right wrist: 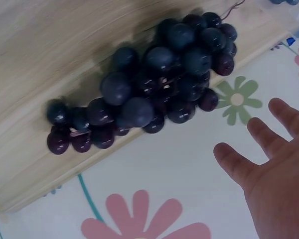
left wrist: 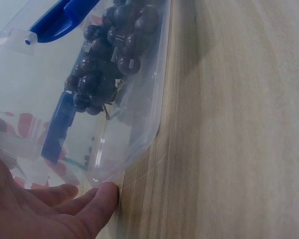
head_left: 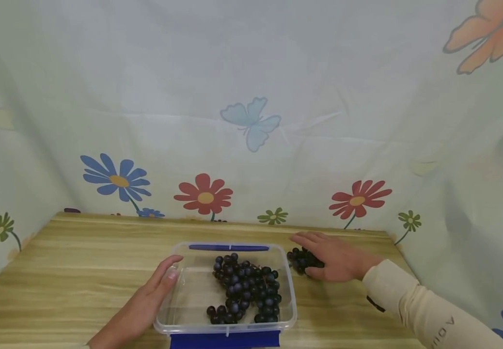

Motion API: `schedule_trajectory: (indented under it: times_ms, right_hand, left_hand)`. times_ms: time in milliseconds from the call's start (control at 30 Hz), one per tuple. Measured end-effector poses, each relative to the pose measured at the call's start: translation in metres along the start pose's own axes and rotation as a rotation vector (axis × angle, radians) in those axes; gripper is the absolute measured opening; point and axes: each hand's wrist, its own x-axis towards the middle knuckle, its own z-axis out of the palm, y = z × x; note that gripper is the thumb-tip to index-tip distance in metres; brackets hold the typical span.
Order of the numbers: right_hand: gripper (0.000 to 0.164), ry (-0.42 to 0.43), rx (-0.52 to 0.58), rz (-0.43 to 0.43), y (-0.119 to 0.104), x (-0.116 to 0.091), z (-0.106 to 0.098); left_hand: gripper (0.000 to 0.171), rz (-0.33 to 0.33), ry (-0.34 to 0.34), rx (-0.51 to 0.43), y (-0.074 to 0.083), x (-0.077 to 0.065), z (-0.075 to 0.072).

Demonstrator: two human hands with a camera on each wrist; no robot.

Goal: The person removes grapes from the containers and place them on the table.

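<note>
A clear plastic box (head_left: 195, 317) with blue clips stands at the table's front, a pile of dark grapes (head_left: 238, 286) lying in its middle and right side. My left hand (head_left: 147, 298) rests against the box's left wall, the thumb over the rim and the other fingers low on the outside, as the left wrist view shows. Right of the box, a loose bunch of dark grapes (right wrist: 149, 82) lies on the wood. My right hand (head_left: 336, 257) is spread above that bunch and partly covers it in the head view; its fingers are extended and hold nothing.
The wooden table (head_left: 103, 261) runs back to a pale cloth backdrop (head_left: 168, 72) printed with flowers and butterflies, which also closes in both sides. A blue clip (head_left: 225, 339) hangs outward from the box's front edge.
</note>
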Motion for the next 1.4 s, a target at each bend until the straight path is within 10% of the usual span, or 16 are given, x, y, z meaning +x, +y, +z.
schedule_trajectory:
  times_ms: [1400]
  right_hand:
    - [0.068, -0.048, -0.179, -0.243, -0.084, 0.042, -0.002]
  left_hand:
    - [0.054, 0.007, -0.014, -0.023, -0.002, 0.001, 0.001]
